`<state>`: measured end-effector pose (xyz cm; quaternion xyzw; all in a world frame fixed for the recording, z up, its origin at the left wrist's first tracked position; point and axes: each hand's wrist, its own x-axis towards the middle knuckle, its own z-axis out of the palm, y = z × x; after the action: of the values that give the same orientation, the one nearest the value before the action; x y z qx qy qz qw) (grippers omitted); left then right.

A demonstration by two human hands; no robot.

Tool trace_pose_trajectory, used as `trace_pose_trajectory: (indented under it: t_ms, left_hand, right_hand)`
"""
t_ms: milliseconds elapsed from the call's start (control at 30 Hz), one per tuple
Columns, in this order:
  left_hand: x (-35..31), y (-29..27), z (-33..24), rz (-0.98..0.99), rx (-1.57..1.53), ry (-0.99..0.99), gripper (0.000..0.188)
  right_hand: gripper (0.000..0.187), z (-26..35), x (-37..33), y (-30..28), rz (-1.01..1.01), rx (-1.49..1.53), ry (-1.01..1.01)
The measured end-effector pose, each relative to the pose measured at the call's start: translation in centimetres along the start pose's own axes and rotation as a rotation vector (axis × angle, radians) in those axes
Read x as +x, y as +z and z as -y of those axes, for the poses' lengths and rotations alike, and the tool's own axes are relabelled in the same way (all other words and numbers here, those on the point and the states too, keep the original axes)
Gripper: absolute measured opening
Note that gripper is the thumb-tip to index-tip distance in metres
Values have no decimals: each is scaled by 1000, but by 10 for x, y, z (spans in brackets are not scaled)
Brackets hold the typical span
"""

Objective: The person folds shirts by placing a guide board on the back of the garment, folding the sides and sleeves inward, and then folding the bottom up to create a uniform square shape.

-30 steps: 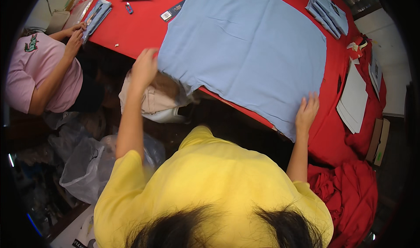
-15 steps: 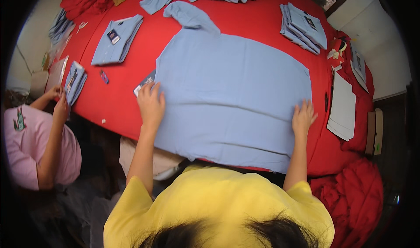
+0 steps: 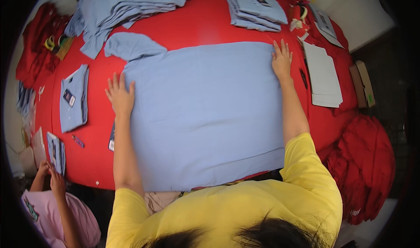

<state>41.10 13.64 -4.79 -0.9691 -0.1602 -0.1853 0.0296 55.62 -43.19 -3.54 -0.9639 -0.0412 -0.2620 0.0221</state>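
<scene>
A light blue shirt [image 3: 205, 103] lies spread flat in front of me, its near edge hanging at the table's front. One sleeve [image 3: 131, 46] is bunched out at its far left corner. My left hand [image 3: 120, 96] rests with fingers spread on the shirt's left edge, below that sleeve. At the far right corner, my right hand [image 3: 282, 61] lies with fingers stretched, touching the shirt's edge. Neither hand grips anything. A dark tag card [image 3: 112, 138] sticks out from under the shirt beside my left forearm, partly hidden by it.
Blue shirts [image 3: 135, 5] are heaped at the back of the red-covered table. Folded shirts [image 3: 256, 9] are stacked back right; another folded shirt [image 3: 74, 99] lies left. White boards [image 3: 323, 75] and dark scissors [image 3: 303, 78] lie right. A co-worker's hands [image 3: 52, 173] are at the lower left.
Both hands have moved away from me along the shirt's side edges, the right one to its far corner. The cloth lies smoother, with fewer creases. My view has turned.
</scene>
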Motion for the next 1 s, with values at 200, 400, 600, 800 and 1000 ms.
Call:
trace_pose_trajectory:
  t_ms: [200, 400, 600, 800, 1000]
  left_hand:
    - [-12, -5, -62, -66, -233, 201, 42]
    - [-17, -13, -46, -91, -198, 154, 39]
    - [-42, -41, -108, -16, -209, 90, 36]
    - [-71, -37, -38, -144, -174, 10, 44]
    - [-82, -23, -18, -17, -99, -177, 51]
  right_hand:
    - [44, 23, -52, -20, 132, 155, 10]
    - [35, 13, -28, -43, 185, 20, 227]
    - [28, -45, 9, -22, 185, 204, 92]
    - [46, -102, 18, -52, 141, -209, 439]
    - [53, -217, -42, -50, 471, 34, 366]
